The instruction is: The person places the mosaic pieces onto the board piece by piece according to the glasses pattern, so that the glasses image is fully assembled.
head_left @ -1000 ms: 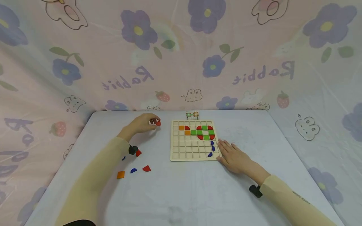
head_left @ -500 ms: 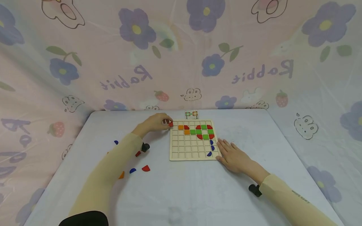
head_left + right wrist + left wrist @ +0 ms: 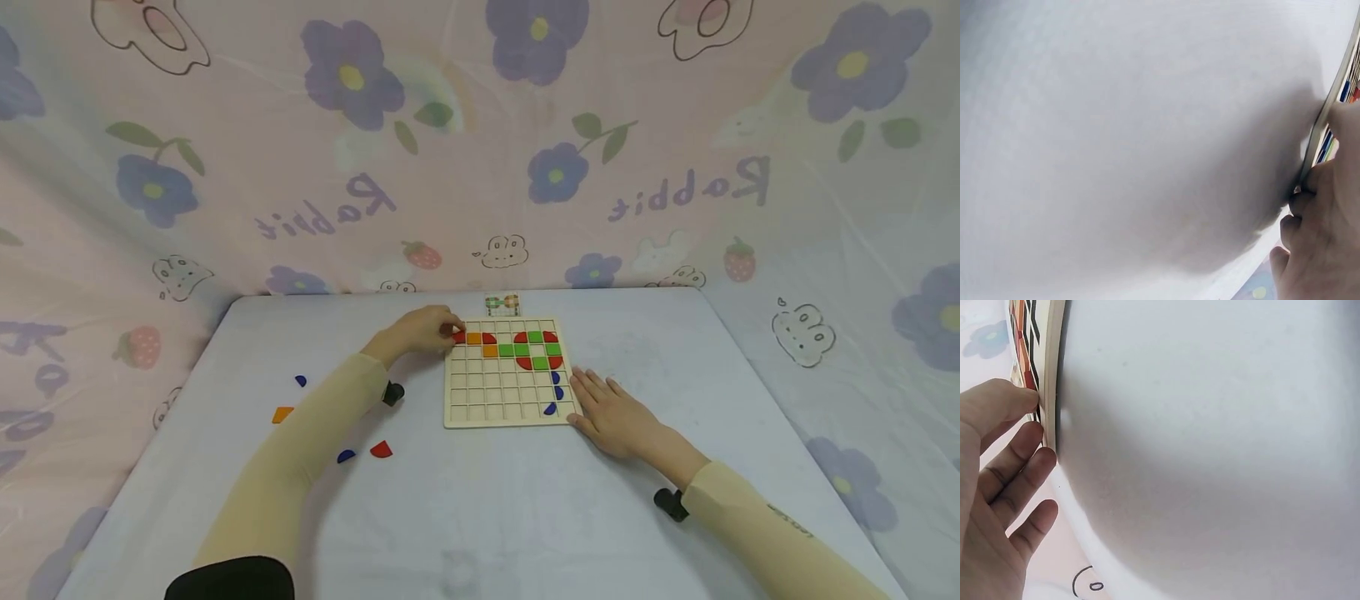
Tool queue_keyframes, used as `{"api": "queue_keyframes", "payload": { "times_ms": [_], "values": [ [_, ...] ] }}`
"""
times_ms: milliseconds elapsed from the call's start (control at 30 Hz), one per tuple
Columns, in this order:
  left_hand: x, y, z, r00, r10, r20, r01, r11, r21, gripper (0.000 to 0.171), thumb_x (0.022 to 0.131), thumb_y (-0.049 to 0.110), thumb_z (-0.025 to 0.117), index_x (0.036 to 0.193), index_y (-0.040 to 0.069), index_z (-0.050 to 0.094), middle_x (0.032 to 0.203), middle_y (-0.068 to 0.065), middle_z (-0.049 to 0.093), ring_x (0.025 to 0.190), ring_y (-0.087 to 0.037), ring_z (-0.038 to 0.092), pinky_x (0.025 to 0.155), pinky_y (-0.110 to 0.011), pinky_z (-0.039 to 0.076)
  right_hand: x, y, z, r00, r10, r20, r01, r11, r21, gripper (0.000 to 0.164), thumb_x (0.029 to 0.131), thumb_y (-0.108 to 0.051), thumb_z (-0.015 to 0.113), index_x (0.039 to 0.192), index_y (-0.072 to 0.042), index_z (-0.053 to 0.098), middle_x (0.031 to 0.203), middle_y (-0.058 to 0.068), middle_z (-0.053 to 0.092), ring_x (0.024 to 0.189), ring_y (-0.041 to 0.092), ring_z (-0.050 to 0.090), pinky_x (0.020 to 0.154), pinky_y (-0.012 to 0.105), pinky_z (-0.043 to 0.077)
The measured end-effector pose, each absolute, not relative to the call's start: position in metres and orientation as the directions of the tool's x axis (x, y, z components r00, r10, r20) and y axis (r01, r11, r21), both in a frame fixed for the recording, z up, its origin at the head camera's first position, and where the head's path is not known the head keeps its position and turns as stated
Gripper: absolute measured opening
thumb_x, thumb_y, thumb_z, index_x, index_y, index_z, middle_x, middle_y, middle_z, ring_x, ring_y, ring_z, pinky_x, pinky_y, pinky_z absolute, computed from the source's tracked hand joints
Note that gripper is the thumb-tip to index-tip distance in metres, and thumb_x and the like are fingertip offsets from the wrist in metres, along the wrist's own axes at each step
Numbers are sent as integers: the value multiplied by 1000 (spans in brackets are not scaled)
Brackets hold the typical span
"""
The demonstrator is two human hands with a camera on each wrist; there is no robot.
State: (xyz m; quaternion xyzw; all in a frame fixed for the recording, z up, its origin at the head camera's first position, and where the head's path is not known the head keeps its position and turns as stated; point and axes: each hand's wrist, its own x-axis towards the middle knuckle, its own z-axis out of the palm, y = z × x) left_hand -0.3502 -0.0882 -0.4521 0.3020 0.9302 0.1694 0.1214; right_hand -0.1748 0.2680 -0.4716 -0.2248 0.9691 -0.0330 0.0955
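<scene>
A pale wooden grid board (image 3: 502,419) lies on the table, with red, green, orange and blue pieces in some of its cells. At the board's upper left, my left hand (image 3: 427,328) has its thumb and fingers on a red piece (image 3: 460,337) in the leftmost column, left of an orange square (image 3: 473,338). The fingers partly cover that piece. In the left wrist view, the thumb (image 3: 1019,400) lies over the board's edge and the other fingers are bent. My right hand (image 3: 618,421) rests flat against the board's right edge, fingers extended.
Loose pieces lie left of the board: a red quarter circle (image 3: 381,450), two blue half circles (image 3: 346,456) and an orange piece (image 3: 282,414) partly behind the left sleeve. A small pattern card (image 3: 502,305) lies behind the board. A printed curtain (image 3: 450,167) surrounds the table.
My left hand has moved right, carrying the red piece from beside the board into its leftmost column. The right hand has stayed at the board's edge.
</scene>
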Motion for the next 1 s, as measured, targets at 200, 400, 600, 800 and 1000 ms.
{"api": "queue_keyframes", "payload": {
  "times_ms": [200, 400, 600, 800, 1000],
  "values": [
    [-352, -89, -454, -778, 616, -121, 539, 754, 376, 42, 92, 15, 73, 133, 16, 72, 101, -2, 61, 92, -19, 54, 82, -33, 47, -174, 268, -471, -882, -444, -161, -433, 896, -100, 71, 110, -41, 47, 161, 6, 26, 170, 22, 20, 156, 42, 20, 124, 61, 20],
    [-351, -89, -454, -774, 623, -113, 547, 748, 376, 37, 95, 14, 72, 132, 14, 73, 108, -3, 64, 95, -20, 57, 88, -36, 51, -173, 269, -471, -881, -451, -142, -439, 892, -106, 70, 110, -39, 47, 160, 6, 28, 170, 22, 21, 156, 43, 21, 123, 62, 20],
    [-347, -90, -454, -773, 625, -109, 547, 743, 385, 36, 98, 18, 73, 133, 11, 72, 112, -4, 67, 99, -20, 61, 94, -38, 52, -173, 268, -472, -882, -450, -140, -439, 892, -106, 70, 110, -39, 47, 160, 6, 28, 169, 22, 22, 156, 42, 21, 123, 62, 20],
    [-344, -93, -451, -793, 601, -103, 514, 750, 416, 37, 98, 18, 71, 134, 10, 70, 114, -3, 67, 100, -20, 61, 92, -37, 53, -173, 267, -471, -880, -452, -145, -441, 892, -103, 70, 110, -39, 48, 160, 7, 28, 169, 23, 22, 155, 43, 22, 123, 62, 21],
    [-337, -106, -433, -793, 605, -69, 532, 743, 405, 34, 101, 17, 66, 133, 9, 71, 116, -5, 68, 108, -24, 63, 93, -39, 53, -173, 267, -469, -884, -435, -170, -423, 900, -105, 70, 111, -39, 47, 160, 7, 27, 170, 23, 20, 156, 43, 20, 124, 62, 20]
  ]
}}
